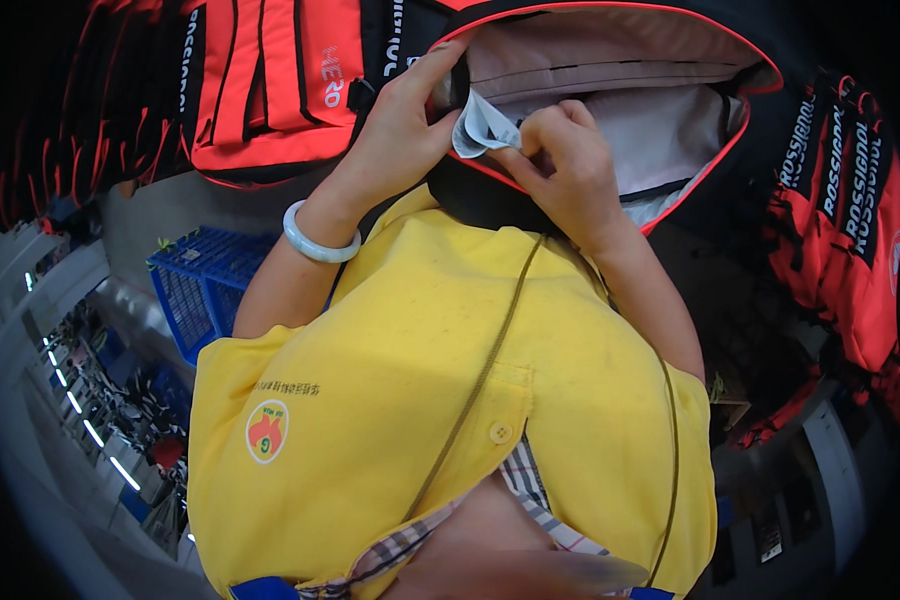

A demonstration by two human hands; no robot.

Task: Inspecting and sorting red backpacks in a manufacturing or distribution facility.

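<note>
A bag (610,180) with red-edged opening and pale grey lining lies open in front of me. At the left corner of its opening a white label (478,125) sticks up, folded over in a curl. My left hand (410,120) grips the bag's left edge, its fingers partly hidden behind the rim and its thumb against the label. Just right of it, my right hand (570,150) is closed in a pinch on the label's right end, its fingers curled above the lining.
Red and black bags (270,90) lie to the left, with more stacked behind them at the far left. Several red bags (850,220) hang or stand at the right. A blue plastic crate (205,280) sits below, left of my arm.
</note>
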